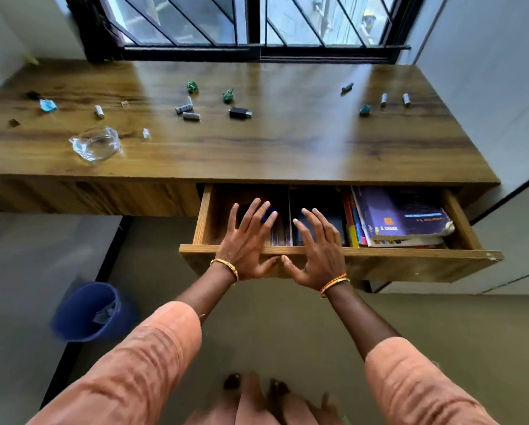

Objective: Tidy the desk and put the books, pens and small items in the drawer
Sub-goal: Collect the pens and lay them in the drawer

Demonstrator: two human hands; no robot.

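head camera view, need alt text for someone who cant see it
Two open hands, left and right, spread over the front edge of an open wooden desk drawer holding books. Batteries, green crumpled scraps and a clear glass bowl remain scattered on the wooden desk.

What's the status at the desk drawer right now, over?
Left hand and right hand open over the open wooden drawer. Purple book inside. Grey batteries and black USB adapter still on desktop.

"s. chand" can be read on the purple book [401, 214] in the drawer [340, 251]; other print's too blurry.
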